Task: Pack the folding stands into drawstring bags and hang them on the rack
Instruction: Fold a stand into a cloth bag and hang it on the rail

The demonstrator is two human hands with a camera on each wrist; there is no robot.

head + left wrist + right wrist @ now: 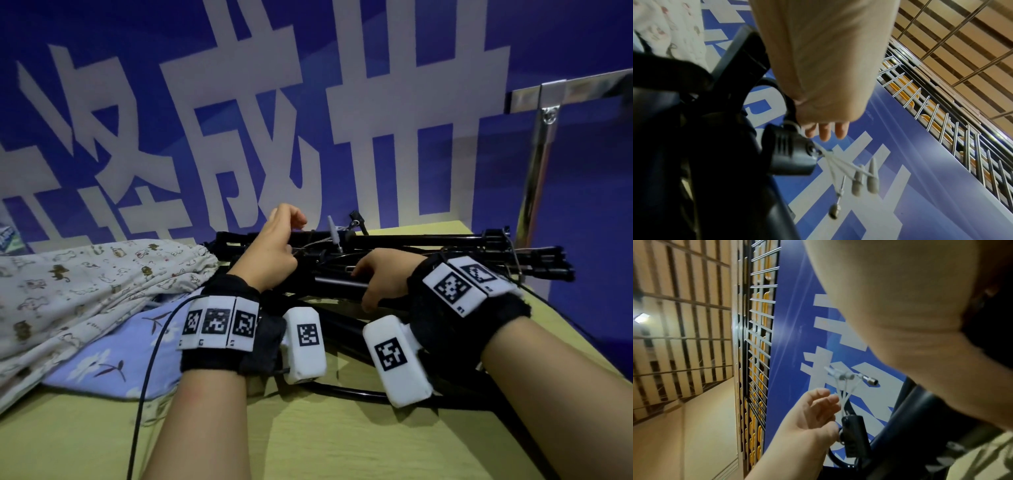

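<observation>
Table (308, 445): stands (428, 240), seemingly two bags (85, 284)

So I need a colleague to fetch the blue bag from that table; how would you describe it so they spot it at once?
On the yellow-green table, look left of the pile of black folding stands, beside the left hand. Two cloth bags lie there; the blue bag is the lower one, nearer the table's front edge. It is pale blue with white flowers, while the cream bag partly over it has small animal prints.

Wall: blue banner with large white characters (239, 137), directly behind table.
Table: yellow-green wood-grain tabletop (308, 438).
Ceiling: tan panels under dark metal grid (684, 321).
Light: one bright fixture (641, 318), upper left.
</observation>
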